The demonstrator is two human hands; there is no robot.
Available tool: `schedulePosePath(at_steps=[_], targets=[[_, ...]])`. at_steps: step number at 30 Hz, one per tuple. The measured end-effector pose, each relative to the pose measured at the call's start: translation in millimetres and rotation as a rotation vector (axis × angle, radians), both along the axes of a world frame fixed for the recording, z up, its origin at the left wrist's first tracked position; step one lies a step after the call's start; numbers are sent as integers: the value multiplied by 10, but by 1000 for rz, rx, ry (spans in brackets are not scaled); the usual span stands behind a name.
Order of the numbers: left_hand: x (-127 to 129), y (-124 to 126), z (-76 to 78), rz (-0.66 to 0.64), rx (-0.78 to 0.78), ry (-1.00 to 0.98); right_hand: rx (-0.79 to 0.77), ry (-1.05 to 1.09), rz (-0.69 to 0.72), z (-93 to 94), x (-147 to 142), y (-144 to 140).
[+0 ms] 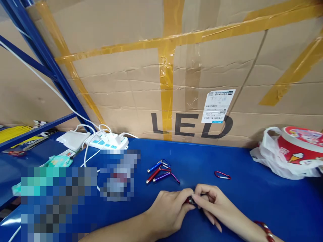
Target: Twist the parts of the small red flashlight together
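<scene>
My left hand (pixel 169 209) and my right hand (pixel 214 201) meet at the near edge of the blue table (pixel 252 195). Both pinch a small red keychain flashlight (pixel 189 200), of which only a red body and a metal end show between the fingertips. Just beyond the hands lie three more small flashlights with carabiner clips: a blue one (pixel 154 166), a red one (pixel 154 175) and a purple one (pixel 163 176). A loose red carabiner (pixel 222 175) lies apart to the right. A red bracelet (pixel 264 230) circles my right wrist.
A large taped cardboard box marked LED (pixel 176 77) stands along the table's back edge. A white power strip (pixel 107 142) with plugs and cables sits at the left, by a blue shelf frame (pixel 45 57). A red tub in a white plastic bag (pixel 290 151) rests at the right.
</scene>
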State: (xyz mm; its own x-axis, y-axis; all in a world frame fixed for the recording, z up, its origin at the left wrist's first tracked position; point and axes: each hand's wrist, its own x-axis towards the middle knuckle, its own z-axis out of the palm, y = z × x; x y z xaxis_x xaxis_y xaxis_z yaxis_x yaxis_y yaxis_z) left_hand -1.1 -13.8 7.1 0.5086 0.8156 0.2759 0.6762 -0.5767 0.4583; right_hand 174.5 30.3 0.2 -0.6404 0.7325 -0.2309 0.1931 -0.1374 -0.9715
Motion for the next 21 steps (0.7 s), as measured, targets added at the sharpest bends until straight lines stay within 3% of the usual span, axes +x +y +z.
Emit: schedulePosePath(at_steps=[5,14,21], targets=[[-1,2,0,68,19,2,27,15,-26,96,5,-25],[-4,-15,-67,73,89,25,59,18,10,53,12,-56],[-1,-27,-37,108,33,90,120,4,-23,74,-1,-125]])
